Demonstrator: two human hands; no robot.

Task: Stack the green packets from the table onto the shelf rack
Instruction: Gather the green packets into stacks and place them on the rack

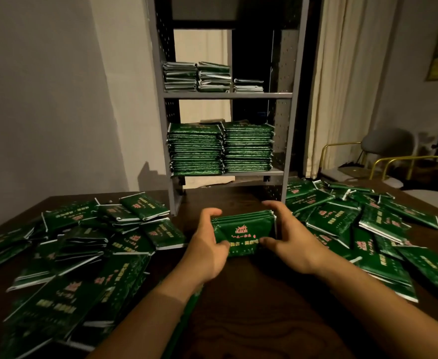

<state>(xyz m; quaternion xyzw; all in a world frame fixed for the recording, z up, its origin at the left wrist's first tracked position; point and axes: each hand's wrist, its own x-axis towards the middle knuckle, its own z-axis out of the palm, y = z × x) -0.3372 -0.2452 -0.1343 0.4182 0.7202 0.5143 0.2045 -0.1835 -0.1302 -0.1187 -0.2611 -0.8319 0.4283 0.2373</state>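
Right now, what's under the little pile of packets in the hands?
Under the small stack of packets, held by the left hand and right hand, only the dark wooden table shows. The spot directly beneath is covered.

A small stack of green packets (pixel 242 230) (red-printed) stands tilted on the table (pixel 264 307).
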